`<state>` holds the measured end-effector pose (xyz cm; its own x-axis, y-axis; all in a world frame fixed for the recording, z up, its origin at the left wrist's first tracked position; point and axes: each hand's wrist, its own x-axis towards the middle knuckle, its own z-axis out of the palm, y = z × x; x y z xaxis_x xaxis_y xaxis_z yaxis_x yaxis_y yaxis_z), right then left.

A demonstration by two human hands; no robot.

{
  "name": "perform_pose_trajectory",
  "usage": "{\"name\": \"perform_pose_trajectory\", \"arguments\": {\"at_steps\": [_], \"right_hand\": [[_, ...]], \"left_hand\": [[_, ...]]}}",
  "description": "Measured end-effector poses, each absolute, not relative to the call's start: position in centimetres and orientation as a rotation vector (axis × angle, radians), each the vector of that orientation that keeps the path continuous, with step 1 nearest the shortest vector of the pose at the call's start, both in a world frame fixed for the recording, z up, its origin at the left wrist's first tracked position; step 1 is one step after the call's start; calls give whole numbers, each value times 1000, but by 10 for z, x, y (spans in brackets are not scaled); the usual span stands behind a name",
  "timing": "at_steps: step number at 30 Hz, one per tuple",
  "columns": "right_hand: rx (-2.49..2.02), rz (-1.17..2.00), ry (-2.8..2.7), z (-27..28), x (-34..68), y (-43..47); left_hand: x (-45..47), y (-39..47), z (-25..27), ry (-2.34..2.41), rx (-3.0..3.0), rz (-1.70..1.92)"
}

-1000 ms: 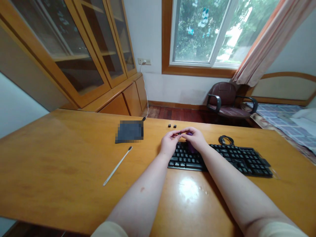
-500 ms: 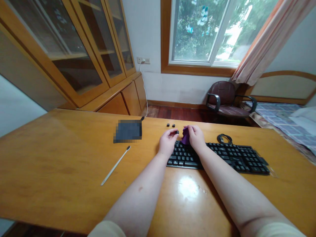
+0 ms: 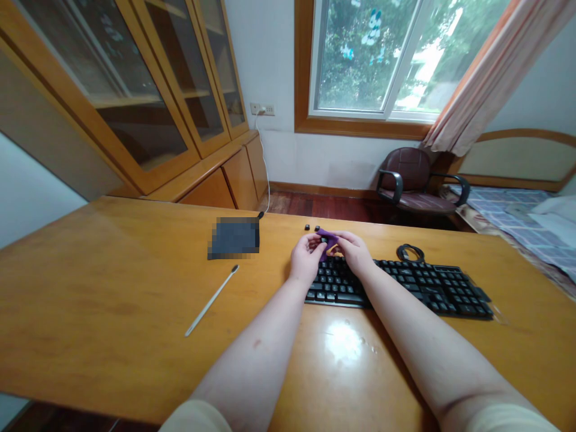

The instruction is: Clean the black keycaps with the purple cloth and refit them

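Note:
Over the left part of a black keyboard [image 3: 405,285], both hands meet. My left hand [image 3: 306,258] is closed, pinching a small black keycap [image 3: 324,240] between thumb and fingers. My right hand [image 3: 355,251] grips a purple cloth [image 3: 330,236], which lies against the keycap and partly covers it. Just beyond the fingers, two more black keycaps [image 3: 307,227] rest on the table. Part of the keyboard is hidden under my right hand and forearm.
A white-handled brush [image 3: 211,301] lies to the left, below a blurred-out dark flat object [image 3: 234,237] with a white cable. Behind the keyboard is a coiled black cable [image 3: 410,253]. The wooden table [image 3: 112,300] ends at a far edge; a chair [image 3: 407,180] stands beyond.
My right hand has brought the purple cloth leftward onto the keycap in my left hand. Before, cloth and keycap were apart. The left hand has stayed nearly in place.

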<state>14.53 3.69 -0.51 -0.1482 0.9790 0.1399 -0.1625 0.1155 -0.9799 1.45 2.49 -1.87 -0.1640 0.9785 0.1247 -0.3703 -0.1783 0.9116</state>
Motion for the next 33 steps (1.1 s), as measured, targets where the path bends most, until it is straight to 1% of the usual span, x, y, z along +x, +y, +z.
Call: {"name": "perform_pose_trajectory", "arguments": {"at_steps": [8, 17, 21, 26, 30, 33], "right_hand": [[-971, 1382, -1249, 0, 146, 37], [-1028, 1310, -1172, -1, 145, 37], [-1001, 1296, -1236, 3, 142, 33], [-1024, 1206, -1201, 3, 141, 33], [-1003, 1290, -1177, -1, 140, 35], [-955, 1341, -1098, -4, 139, 38]], "left_hand": [[11, 22, -20, 1039, 1089, 1527], [9, 19, -16, 1122, 1188, 1523], [8, 21, -18, 1085, 1183, 1530], [11, 22, -17, 1037, 1120, 1491], [13, 22, -19, 980, 997, 1461], [12, 24, -22, 989, 1065, 1505]]}}
